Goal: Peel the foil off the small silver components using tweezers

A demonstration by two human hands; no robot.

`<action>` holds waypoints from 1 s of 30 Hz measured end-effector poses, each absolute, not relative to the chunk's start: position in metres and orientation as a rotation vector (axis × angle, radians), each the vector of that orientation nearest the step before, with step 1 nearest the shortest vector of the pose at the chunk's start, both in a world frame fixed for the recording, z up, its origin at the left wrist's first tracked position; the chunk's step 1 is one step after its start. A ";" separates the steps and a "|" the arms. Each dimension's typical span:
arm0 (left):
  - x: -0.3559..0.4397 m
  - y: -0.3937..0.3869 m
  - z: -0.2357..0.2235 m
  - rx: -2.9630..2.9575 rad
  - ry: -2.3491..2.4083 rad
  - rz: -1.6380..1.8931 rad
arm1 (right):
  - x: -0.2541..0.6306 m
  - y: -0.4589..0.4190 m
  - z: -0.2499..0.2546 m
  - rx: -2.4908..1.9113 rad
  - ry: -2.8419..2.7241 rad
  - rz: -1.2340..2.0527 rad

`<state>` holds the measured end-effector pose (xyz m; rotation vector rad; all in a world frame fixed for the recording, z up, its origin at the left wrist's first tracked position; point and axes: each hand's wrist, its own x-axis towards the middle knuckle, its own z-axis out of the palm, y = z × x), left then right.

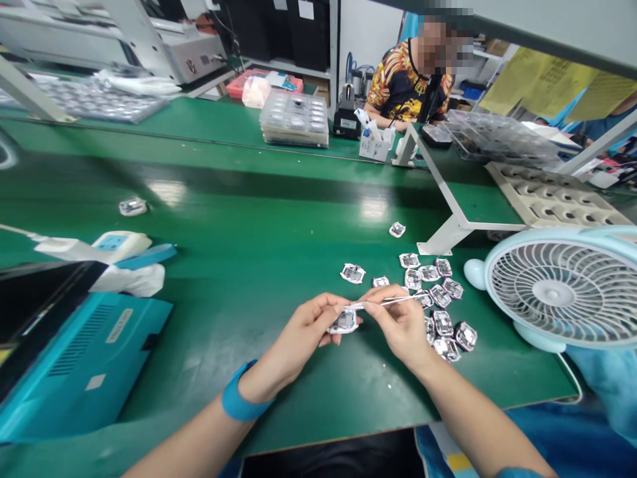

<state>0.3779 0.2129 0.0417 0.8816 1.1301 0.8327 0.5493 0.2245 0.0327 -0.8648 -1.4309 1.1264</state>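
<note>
Between the fingers of my left hand is a small white-rimmed electronic housing with grey parts showing inside. A blue band circles that wrist. My right hand pinches a pair of thin metal tweezers, whose tips reach the upper edge of the housing. Exactly what the tips touch is too small to make out. Several similar housings lie in a loose cluster just right of and beyond my right hand. Another housing sits apart on the green table, beyond both hands.
A light blue fan stands at the right, near a white metal shelf leg. At the left are a teal machine and a white device. Stacked clear trays stand at the back. A person sits across the bench.
</note>
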 end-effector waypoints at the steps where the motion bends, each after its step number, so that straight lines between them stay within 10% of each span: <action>1: 0.378 0.213 0.042 0.882 1.131 0.836 | 0.549 0.224 0.033 -0.861 -1.452 1.106; 30: 0.378 0.215 0.041 0.912 1.098 0.911 | 0.547 0.223 0.033 -0.882 -1.483 1.002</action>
